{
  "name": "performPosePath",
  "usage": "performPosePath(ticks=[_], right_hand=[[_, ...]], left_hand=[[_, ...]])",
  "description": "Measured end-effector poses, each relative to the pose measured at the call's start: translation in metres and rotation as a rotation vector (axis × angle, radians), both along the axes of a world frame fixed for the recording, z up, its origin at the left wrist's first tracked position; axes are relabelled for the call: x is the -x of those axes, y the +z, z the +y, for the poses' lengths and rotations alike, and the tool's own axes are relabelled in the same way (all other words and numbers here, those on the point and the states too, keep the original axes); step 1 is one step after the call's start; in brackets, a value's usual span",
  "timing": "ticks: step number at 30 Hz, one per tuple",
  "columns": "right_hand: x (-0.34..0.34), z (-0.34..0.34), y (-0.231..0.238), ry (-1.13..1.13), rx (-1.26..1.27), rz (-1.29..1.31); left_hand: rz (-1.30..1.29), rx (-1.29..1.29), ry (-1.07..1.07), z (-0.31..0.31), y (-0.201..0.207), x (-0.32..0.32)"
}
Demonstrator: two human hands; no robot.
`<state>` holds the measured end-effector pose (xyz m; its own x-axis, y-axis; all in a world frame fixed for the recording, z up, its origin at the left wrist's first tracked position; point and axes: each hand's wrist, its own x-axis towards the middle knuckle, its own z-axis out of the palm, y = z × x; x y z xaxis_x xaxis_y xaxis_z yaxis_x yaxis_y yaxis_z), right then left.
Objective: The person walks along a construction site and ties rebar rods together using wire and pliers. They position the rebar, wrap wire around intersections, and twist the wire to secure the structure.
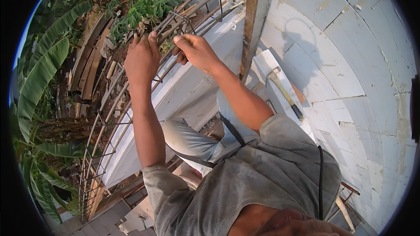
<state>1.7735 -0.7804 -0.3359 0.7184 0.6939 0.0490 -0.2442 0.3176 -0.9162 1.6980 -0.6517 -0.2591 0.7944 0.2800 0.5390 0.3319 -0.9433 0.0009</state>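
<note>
A long cage of steel reinforcing bars point(202, 3), with bent stirrups across it, runs curving along the top of a pale block wall point(175, 81). My left hand point(142, 59) is at the cage's outer side, its fingers curled and thumb raised. Close by on the right, my right hand point(194, 52) reaches over the bars with thumb and fingers pinched together. Whatever either hand grips is too small or hidden to make out. To the right of my right arm, a hammer point(283, 88) with a yellow handle and black grip lies on a white block point(265, 62).
An upright brown-edged post point(250, 22) stands just right of the cage. A large pale block wall point(345, 83) fills the right side. Banana leaves point(41, 78), a leafy plant point(144, 11) and stacked planks point(89, 67) lie beyond the cage on the left.
</note>
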Motion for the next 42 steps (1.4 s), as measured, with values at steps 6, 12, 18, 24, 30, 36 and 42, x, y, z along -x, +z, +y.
performPosePath(ticks=[6,12,18,24,30,36,42], right_hand=[[-0.008,0.022,0.009,-0.087,-0.084,0.028],[-0.011,0.030,0.005,-0.120,-0.119,0.068],[-0.015,0.039,-0.005,-0.193,-0.141,0.000],[-0.014,0.045,-0.007,-0.231,-0.129,-0.035],[-0.008,0.041,0.004,-0.227,-0.183,0.047],[-0.008,0.044,0.000,-0.283,-0.201,0.021],[0.006,0.034,0.023,-0.267,0.034,0.131]], left_hand=[[0.206,0.158,0.025,-0.007,-0.009,0.003],[0.071,0.022,-0.046,0.001,-0.023,0.002],[0.121,0.004,0.012,-0.002,-0.022,-0.002],[0.109,0.021,0.012,0.001,-0.023,-0.002],[0.124,-0.037,0.023,0.001,-0.024,-0.002],[0.120,-0.042,0.019,-0.003,-0.025,-0.005],[0.166,0.148,0.042,-0.007,-0.017,0.004]])
